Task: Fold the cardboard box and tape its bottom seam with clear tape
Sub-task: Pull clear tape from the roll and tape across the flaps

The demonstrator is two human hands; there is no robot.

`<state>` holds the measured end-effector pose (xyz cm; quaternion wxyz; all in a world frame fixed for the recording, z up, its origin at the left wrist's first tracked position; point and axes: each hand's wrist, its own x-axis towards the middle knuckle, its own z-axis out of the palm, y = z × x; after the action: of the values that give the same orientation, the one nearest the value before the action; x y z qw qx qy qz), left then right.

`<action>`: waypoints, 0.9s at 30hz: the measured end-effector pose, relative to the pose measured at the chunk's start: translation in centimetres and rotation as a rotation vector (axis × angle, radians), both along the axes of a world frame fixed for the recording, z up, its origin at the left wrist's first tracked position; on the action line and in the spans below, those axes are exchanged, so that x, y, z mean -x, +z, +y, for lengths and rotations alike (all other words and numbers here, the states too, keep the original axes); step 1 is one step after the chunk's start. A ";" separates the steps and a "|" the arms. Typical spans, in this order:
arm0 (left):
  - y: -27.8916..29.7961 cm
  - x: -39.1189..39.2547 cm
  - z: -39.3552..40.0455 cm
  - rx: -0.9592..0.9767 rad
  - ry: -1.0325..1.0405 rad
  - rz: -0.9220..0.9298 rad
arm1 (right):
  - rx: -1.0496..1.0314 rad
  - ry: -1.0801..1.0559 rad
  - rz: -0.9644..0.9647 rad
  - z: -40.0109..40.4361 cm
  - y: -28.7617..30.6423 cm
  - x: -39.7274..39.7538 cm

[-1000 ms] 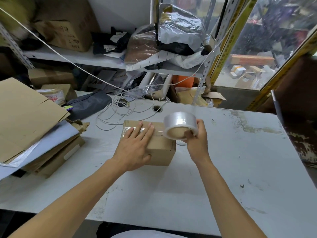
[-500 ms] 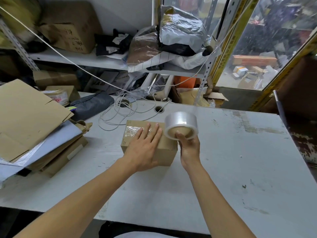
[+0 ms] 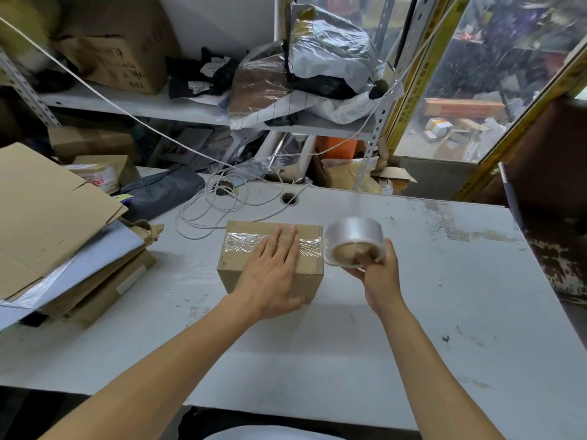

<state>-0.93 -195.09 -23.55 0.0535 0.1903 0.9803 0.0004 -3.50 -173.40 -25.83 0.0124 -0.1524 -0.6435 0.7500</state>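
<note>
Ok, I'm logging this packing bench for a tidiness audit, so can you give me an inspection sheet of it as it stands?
Surface: white table, scuffed, old tape residue at the far right.
Job's things: cardboard box closed, clear tape strip across its top; tape roll just right of the box.
Clutter: flattened cardboard stack on the left; grey bag behind it.
Hands: left hand flat on the box; right hand grips the roll.
Cables: white cord coiled behind the box.
Surroundings: shelf loaded with boxes and plastic bags; window on the right.

Soft even daylight, faint shadows, wide-angle bending at the edges.
</note>
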 end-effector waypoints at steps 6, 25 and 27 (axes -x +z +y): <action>0.4 0.1 1.5 0.007 0.010 -0.066 | 0.019 -0.043 -0.012 -0.5 -1.6 -0.5; -0.5 0.4 -1.1 -0.058 -0.149 0.061 | 0.244 -0.027 0.041 -3.9 -4.5 0.1; -0.6 0.4 -1.8 -0.054 -0.134 0.069 | 0.288 -0.032 0.002 -4.9 -5.2 0.5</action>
<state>-1.29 -196.92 -24.15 0.0143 0.2567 0.9662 0.0165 -3.96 -178.33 -31.06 0.0029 -0.1620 -0.5266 0.8345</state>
